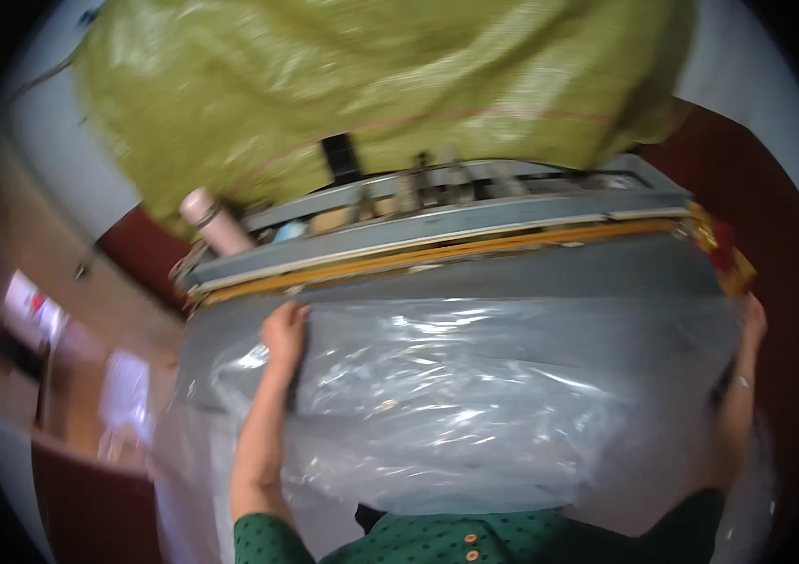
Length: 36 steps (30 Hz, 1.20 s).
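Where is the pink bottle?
In the head view, the pink bottle sits upper left, at the left end of the grey sealing machine, just under the big green woven sack.

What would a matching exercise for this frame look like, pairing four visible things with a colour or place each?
Things:
1. woven sack
2. clear plastic bag
3. left hand
4. bottle

Descriptions:
A. pale pink, upright at the machine's left end
B. yellow-green, piled above the sealing machine
C. transparent and wrinkled, spread over the grey surface between both hands
D. on the bag's upper left edge

Pairs: 1-B, 2-C, 3-D, 4-A. The right hand holds the bag's far right edge.
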### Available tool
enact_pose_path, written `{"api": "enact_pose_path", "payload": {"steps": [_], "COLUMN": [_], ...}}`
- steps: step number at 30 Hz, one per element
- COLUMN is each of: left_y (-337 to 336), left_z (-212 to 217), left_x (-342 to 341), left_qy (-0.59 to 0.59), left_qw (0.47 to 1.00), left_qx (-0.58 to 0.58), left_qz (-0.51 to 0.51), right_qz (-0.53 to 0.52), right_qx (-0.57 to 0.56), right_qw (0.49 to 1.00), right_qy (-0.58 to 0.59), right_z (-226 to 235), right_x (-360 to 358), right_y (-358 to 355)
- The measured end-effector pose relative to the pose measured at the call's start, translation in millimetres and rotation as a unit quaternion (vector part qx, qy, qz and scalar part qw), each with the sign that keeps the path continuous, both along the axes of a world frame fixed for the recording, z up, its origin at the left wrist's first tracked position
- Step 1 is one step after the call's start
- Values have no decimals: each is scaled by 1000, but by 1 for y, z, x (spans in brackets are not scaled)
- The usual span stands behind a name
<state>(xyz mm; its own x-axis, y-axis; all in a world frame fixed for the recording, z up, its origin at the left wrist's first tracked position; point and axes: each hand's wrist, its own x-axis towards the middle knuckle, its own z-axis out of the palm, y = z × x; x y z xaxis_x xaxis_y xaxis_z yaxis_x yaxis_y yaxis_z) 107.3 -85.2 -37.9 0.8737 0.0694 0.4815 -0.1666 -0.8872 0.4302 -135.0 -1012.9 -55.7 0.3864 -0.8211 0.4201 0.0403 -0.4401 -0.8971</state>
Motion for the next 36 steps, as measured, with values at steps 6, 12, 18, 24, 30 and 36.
{"api": "enact_pose_path", "payload": {"steps": [6,12,18,24,30,36], "left_y": [45,96,130,161,163,186], "left_z": [36,47,33,-24,-53,-62], "left_x": [-5,20,33,38,51,94], "left_qy": [-102,-162,-166,-148,-123,-131], "left_qw": [993,985,926,965,967,953], "left_qx": [39,21,-333,-164,-164,-242], "left_qz": [48,57,67,139,152,128], "right_qz": [47,84,-26,-104,-4,-18], "right_qx": [67,153,27,-191,-99,-137], "right_qw": [995,981,999,969,994,990], "right_qy": [-56,-88,-12,112,48,27], "right_z": [53,81,74,29,-19,-20], "right_x": [78,114,164,201,244,273], "right_y": [103,128,145,193,190,190]}}
